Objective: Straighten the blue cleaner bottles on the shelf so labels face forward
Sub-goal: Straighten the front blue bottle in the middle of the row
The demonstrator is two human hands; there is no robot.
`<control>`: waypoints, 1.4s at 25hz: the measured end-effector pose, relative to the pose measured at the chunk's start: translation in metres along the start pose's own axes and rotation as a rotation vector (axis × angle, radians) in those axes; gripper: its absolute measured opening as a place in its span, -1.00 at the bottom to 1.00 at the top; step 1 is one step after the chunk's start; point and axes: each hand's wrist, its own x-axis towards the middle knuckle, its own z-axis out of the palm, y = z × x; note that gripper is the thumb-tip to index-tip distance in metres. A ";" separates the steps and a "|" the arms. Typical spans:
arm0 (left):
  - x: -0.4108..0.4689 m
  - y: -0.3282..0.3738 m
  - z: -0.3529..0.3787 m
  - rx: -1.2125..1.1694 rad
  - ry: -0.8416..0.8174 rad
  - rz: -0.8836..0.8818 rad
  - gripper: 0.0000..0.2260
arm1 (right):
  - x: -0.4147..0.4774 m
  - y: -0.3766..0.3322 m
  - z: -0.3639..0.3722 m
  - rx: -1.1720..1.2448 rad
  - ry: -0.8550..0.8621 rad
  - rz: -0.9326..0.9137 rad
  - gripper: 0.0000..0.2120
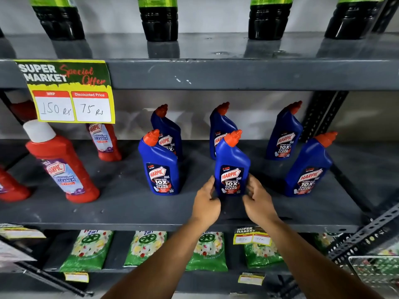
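The grey metal shelf [121, 203] carries six blue cleaner bottles in two rows of three, with red bathroom-cleaner bottles [62, 165] to their left. What the bottles contain cannot be seen through the opaque plastic. On the shelf above stand dark bottles with green labels [159, 20]; below lie green floral pouches [88, 251].

The person's left hand [206, 200] and right hand [258, 199] clasp the lower body of the front middle blue bottle [232, 167] from either side, fingers curled round its base while it stands on the shelf near the front edge. The bottle is upright, its long axis vertical, and its angled orange-red cap [233, 138] leans to the right. Its dark label, reading Harpic, 10X Total Clean, faces forward.

The front left blue bottle [160, 167] and front right blue bottle [308, 169] also stand upright with labels to the front, the right one appearing tilted rightward in the wide lens. The three rear blue bottles [284, 134] show their labels forward too, two of them partly hidden behind the front row.

A yellow special-offer price card [67, 91] hangs from the upper shelf edge
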 end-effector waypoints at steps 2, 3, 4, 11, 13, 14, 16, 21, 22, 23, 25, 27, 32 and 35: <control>-0.007 0.007 0.001 -0.018 0.034 -0.015 -0.29 | -0.007 -0.001 0.004 -0.018 0.103 -0.058 -0.36; -0.015 0.011 0.001 -0.031 0.090 -0.007 -0.34 | -0.014 -0.002 0.007 -0.063 0.202 -0.103 -0.40; -0.026 0.013 -0.003 -0.056 0.173 0.030 -0.41 | -0.021 -0.001 0.012 -0.101 0.286 -0.156 -0.48; -0.050 0.011 -0.115 -0.043 0.832 0.094 -0.55 | -0.022 -0.033 0.087 -0.089 -0.260 -0.229 -0.48; -0.034 0.017 -0.135 -0.056 0.675 -0.056 -0.39 | -0.006 -0.047 0.110 -0.054 -0.349 -0.113 -0.35; -0.029 0.023 -0.138 -0.067 0.569 -0.067 -0.37 | 0.000 -0.052 0.118 -0.043 -0.377 -0.078 -0.29; -0.026 0.022 -0.142 -0.068 0.413 -0.016 -0.38 | 0.005 -0.059 0.135 -0.040 -0.407 -0.064 -0.23; -0.034 0.001 -0.159 -0.101 0.362 0.040 -0.35 | -0.011 -0.058 0.150 -0.059 -0.349 -0.069 -0.23; -0.036 -0.002 -0.161 -0.104 0.349 0.044 -0.33 | -0.013 -0.057 0.152 -0.066 -0.342 -0.079 -0.23; -0.037 -0.003 -0.162 -0.103 0.339 0.038 -0.31 | -0.016 -0.058 0.153 -0.076 -0.334 -0.089 -0.23; -0.038 -0.006 -0.165 -0.091 0.329 0.034 -0.29 | -0.018 -0.060 0.156 -0.079 -0.312 -0.097 -0.23; -0.040 -0.003 -0.166 -0.096 0.329 0.027 -0.29 | -0.020 -0.063 0.156 -0.079 -0.296 -0.091 -0.25; -0.042 -0.004 -0.168 -0.065 0.308 0.024 -0.30 | -0.022 -0.064 0.157 -0.071 -0.283 -0.072 -0.25; -0.040 -0.009 -0.169 -0.058 0.295 0.014 -0.28 | -0.025 -0.067 0.158 -0.078 -0.274 -0.056 -0.25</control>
